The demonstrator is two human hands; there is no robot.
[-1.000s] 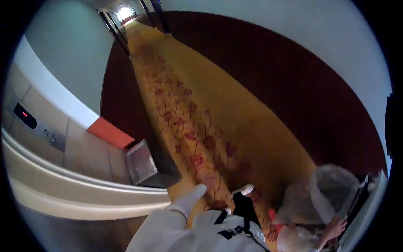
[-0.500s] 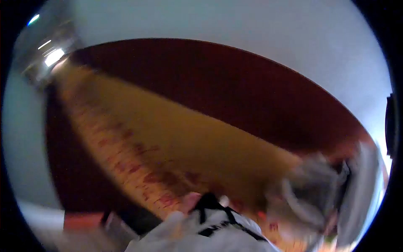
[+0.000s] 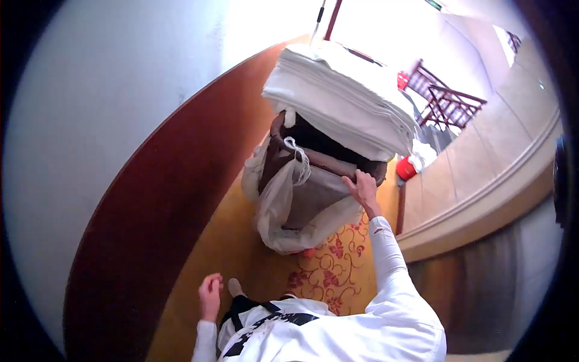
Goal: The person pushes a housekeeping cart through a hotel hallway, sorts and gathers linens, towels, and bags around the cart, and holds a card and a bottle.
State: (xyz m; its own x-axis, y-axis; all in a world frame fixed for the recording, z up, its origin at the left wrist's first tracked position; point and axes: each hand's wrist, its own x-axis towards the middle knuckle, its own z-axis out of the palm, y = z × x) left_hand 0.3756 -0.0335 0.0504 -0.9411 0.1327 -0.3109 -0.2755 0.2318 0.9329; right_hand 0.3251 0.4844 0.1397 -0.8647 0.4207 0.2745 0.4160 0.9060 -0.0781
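evidently, the right hand [image 3: 365, 188] is part-closed over the near rim of the cart [image 3: 274, 169], thumb spread along it; how firmly cannot be told. the left hand [image 3: 210, 297], well apart, is half open, fingers loosely bent, nothing visible in it. risks, as judged: the stack of white linen [image 3: 338, 90], just beyond the grip, overhangs the cart's opening and could slide if the cart is jolted; the clear bag [image 3: 271, 226], hanging left of and below the grip, could snag underfoot; the white cord [image 3: 300, 163] beside it could catch. surface: patterned carpet [image 3: 341, 259], yellow with red flowers, below the grip. room: dark red wall panel [image 3: 142, 199] to its left; red bucket [image 3: 406, 168] and tiled wall [image 3: 449, 175] to its right; folding racks [image 3: 449, 102] farther off, in bright light.
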